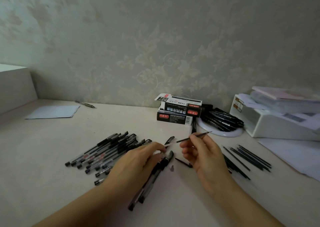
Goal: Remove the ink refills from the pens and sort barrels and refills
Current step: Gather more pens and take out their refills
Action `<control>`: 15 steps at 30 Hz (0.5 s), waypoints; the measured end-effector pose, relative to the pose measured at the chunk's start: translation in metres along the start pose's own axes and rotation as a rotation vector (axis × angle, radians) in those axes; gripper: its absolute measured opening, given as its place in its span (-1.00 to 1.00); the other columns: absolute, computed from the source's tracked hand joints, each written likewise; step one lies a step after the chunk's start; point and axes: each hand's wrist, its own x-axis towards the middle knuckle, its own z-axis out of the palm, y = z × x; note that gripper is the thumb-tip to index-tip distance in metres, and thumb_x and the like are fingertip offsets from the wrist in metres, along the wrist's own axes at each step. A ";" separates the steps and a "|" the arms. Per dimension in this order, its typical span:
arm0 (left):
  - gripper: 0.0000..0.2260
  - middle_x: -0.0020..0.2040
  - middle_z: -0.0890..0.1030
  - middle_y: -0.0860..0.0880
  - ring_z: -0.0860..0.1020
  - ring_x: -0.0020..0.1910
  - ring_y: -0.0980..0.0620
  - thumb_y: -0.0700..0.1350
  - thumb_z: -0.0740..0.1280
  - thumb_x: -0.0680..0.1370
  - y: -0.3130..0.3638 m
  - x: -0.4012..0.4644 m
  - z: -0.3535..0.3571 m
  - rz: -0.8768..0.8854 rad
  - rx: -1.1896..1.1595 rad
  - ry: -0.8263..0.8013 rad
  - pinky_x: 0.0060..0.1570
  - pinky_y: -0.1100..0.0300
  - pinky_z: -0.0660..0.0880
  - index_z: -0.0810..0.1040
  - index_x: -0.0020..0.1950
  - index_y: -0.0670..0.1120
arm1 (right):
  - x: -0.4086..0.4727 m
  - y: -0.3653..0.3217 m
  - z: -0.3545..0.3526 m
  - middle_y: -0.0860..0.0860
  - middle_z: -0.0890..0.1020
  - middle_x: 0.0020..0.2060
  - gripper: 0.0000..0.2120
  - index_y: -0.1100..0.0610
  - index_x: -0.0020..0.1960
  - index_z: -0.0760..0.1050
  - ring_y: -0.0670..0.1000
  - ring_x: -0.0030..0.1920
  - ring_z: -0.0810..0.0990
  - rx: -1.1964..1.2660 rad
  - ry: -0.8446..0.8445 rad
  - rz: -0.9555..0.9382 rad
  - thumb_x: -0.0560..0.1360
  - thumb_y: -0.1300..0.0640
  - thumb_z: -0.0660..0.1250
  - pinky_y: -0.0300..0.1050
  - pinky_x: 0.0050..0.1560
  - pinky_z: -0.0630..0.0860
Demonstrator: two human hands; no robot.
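From the camera on my head I looked down at a pale table (52, 140) set against a patterned wall. My right hand (204, 155) was raised a little above the table, its grip pinched shut on a thin dark refill (194, 137) that slanted up to the right, its tip pointing toward the white plate (223, 132) behind it. My left hand (138, 162) was closed on a clear barrel (167, 145), whose open end poked out past my fingertips and pointed at the near end of the refill, the two just apart. Under and beside that hand lay a few capped pens (152, 178) running toward me, and a small metal tip (172, 167) sat loose on the table between my hands. To the left a fan of pens (103, 152) rested side by side, caps toward the wall. To the right, past my wrist, a row of bare refills (249, 154) lay together on the table. Farther back stood two stacked pen boxes (178, 111), the upper one open, and next to them the plate carried a heap of dark pens (223, 119). A white organiser (277, 122) stood at the right edge, a sheet of paper (53, 112) and a lone pen (84, 104) far off at the left.
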 end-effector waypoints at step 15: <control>-0.79 -0.19 0.49 0.50 0.47 -0.19 0.44 0.00 0.16 0.62 0.004 -0.004 -0.003 -0.053 -0.233 0.034 -0.21 0.57 0.32 0.52 0.19 0.14 | -0.003 0.001 0.000 0.13 0.67 -0.26 -0.88 0.19 -0.06 0.53 -0.04 -0.30 0.62 0.059 0.004 0.023 0.61 0.21 0.24 -0.24 -0.29 0.58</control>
